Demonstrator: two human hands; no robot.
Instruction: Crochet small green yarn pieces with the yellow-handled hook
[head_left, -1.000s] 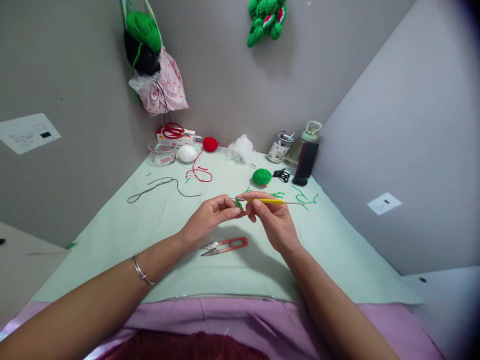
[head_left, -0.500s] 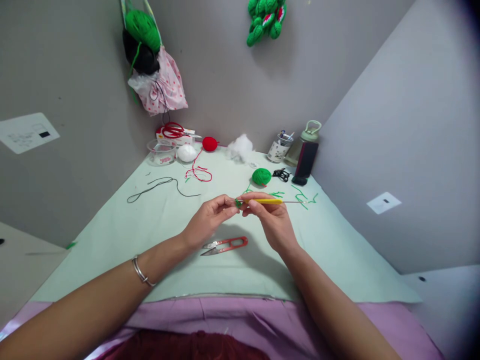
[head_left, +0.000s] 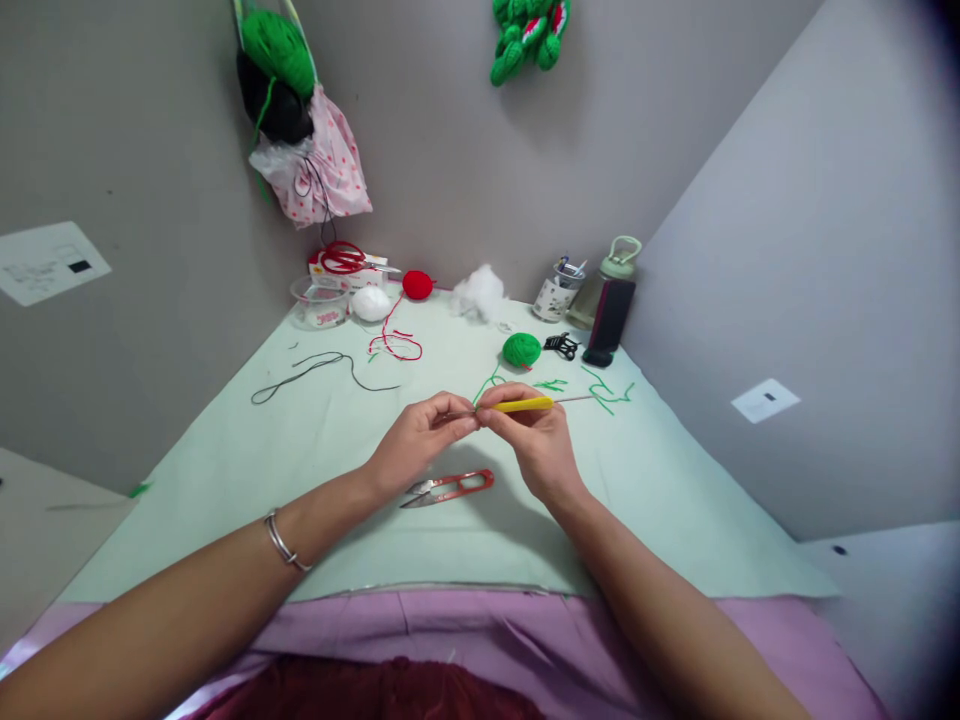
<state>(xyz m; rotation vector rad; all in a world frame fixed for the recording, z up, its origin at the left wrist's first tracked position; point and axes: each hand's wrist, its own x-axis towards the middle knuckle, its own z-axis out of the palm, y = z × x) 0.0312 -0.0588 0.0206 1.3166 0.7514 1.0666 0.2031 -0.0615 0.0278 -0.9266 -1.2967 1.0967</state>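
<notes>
My left hand (head_left: 418,440) is closed in a pinch, the fingertips pressed on a small bit of green crocheted yarn that is almost wholly hidden. My right hand (head_left: 541,445) grips a crochet hook by its yellow handle (head_left: 529,404). The hook's thin metal front runs in between the left fingertips, and its rear shaft sticks out to the right. From the green yarn ball (head_left: 521,349) behind the hands, a strand (head_left: 485,383) leads down to the fingertips. Thread snips (head_left: 454,487) with orange handles lie on the table just below both hands.
Black cord (head_left: 326,358), a red yarn ball (head_left: 417,285), a white ball (head_left: 370,303), a clear tub (head_left: 321,303) and stuffing (head_left: 480,293) lie farther back. At the right are green yarn scraps (head_left: 607,388), a black clip (head_left: 561,346), a pen cup (head_left: 555,298) and a phone (head_left: 612,318).
The hook has slid left, deeper between the left fingertips, and the right hand has shifted slightly left with it. The green piece, visible before, is now mostly covered.
</notes>
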